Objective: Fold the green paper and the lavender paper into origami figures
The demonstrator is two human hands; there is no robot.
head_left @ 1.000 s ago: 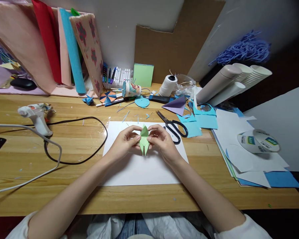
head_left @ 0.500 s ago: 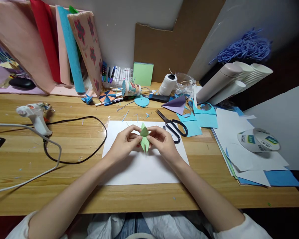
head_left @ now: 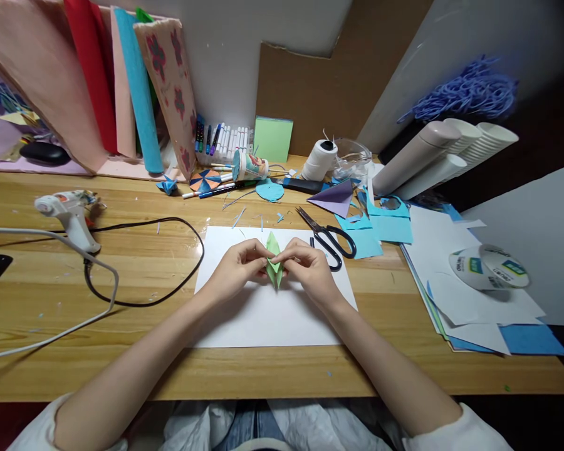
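Between my two hands is a small piece of light green folded paper (head_left: pixel 273 275), pointed at the far end and split into two points toward me. My left hand (head_left: pixel 239 266) pinches its left edge between thumb and fingers. From the other side my right hand (head_left: pixel 308 269) grips it, the index finger laid across its middle and hiding part of the folds. Under both hands a white sheet of paper (head_left: pixel 267 326) lies flat on the wooden table (head_left: pixel 216 379). Black-handled scissors (head_left: pixel 328 237) rest partly on the sheet's far right corner, blades partly open.
At left lie a glue gun (head_left: pixel 70 216) and its black cord (head_left: pixel 188 220). Markers (head_left: pixel 228 139), a thread spool (head_left: pixel 318 160), a purple folded paper (head_left: pixel 333 199) and blue paper scraps (head_left: pixel 364 241) line the back. A tape roll (head_left: pixel 489 268) sits on stacked paper (head_left: pixel 470 307) at right.
My right index finger has moved left across the middle of the green paper. Its raised darker flap has been pressed down, so the upper part looks narrower. The camera view has shifted slightly.
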